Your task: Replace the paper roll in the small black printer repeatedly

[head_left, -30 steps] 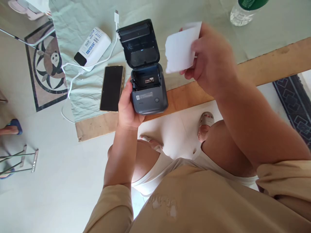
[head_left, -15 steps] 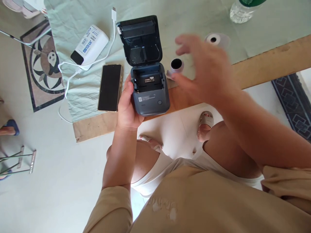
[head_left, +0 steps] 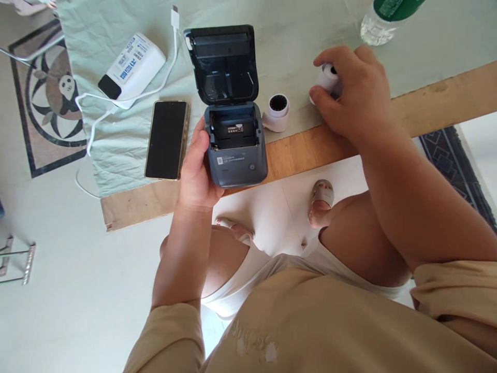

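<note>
My left hand (head_left: 198,171) is closed around the left side of a dark label printer (head_left: 237,168), near the table's front edge. The printer's lid (head_left: 223,65) stands up, and its paper bay shows no roll inside. To the right of the printer, a small white paper roll (head_left: 278,116) with a dark core stands on the cloth, its loose end sticking out to the left. Farther right, my right hand (head_left: 355,90) has thumb and fingers closed around a second white paper roll (head_left: 328,80), which is tilted and partly hidden by the fingers.
Left of the printer lie a phone (head_left: 166,140) and a white power bank (head_left: 134,67) with a white cable (head_left: 165,85). A water bottle (head_left: 380,26) with a green label stands at the back right. The wooden table edge (head_left: 303,150) runs along the front.
My right hand has moved right, from above the small roll to the second roll, and closed on it. That roll is now tilted. My left hand still holds the open printer.
</note>
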The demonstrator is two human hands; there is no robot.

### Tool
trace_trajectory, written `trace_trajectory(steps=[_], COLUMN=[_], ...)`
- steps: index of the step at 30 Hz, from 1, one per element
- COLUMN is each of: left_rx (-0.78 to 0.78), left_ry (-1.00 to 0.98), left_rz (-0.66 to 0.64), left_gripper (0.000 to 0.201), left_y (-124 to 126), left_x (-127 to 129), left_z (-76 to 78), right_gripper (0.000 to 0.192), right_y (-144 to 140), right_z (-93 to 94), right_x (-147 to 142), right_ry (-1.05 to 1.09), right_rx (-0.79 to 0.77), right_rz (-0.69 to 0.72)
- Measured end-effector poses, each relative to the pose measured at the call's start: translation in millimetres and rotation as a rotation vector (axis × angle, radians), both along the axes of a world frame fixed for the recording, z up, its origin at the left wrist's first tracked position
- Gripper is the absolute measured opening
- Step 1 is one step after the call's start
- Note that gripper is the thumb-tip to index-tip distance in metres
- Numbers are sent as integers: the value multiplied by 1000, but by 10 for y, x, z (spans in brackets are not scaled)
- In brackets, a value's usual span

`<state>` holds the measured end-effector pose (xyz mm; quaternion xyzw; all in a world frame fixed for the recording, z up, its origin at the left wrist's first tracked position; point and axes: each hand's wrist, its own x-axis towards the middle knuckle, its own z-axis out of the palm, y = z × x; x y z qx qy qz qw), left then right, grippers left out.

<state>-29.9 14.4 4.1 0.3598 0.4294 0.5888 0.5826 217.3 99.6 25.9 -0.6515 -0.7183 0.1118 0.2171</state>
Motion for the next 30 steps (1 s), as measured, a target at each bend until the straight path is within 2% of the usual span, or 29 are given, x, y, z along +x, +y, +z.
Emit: trace_trajectory(steps=[3,5,7,9,11,13,15,17,19,21,22,23,26,28,30], left_rx=[-15,-21,-20,-18,-17,-13,-16,-13,-5,2,4,6,20,26,16], left_ry=[4,-10,-32,-53,-65,-69,-73,-75,-69,-51,-43,-37,-46,-54,-54], left_rz=[-3,-1,-9,-19,-23,-31,-27,-16,-13,-25,-25,-24,-30,-50,-61], left_gripper=[41,38,33,31,32,32,33,36,38,39,39,40,41,42,43], left_y=[-7,-13,-20,-24,-28,-30,-32,-31,-28,-23,-22,-23,-39,-60,-81], left_x=[-3,-9,-18,-27,-32,-31,-26,-18,-9,2,6,9,1,-15,-31], left_z=[12,15,13,9,8,10,13,14,12,10,8,6,-6,-18,-27], right_gripper=[45,54,66,65,54,43,41,45,54,54,54,48,39,38,37], right_y=[-28,-14,44,150,272,360,375,304,158,-33,-134,-230,-441,-498,-497], right_z=[49,58,45,22,0,-5,20,82,175,278,323,361,409,387,341], right_x=[17,31,49,73,100,115,101,46,-53,-185,-258,-330,-524,-612,-660], right_ry=[24,61,261,618,905,989,1019,1057,1041,914,822,713,369,176,79], right_rx=[6,36,62,-41,-250,-409,-441,-407,-211,156,271,291,217,176,161], right_rz=[21,38,15,-77,-163,-168,-124,-73,43,233,298,346,518,553,540])
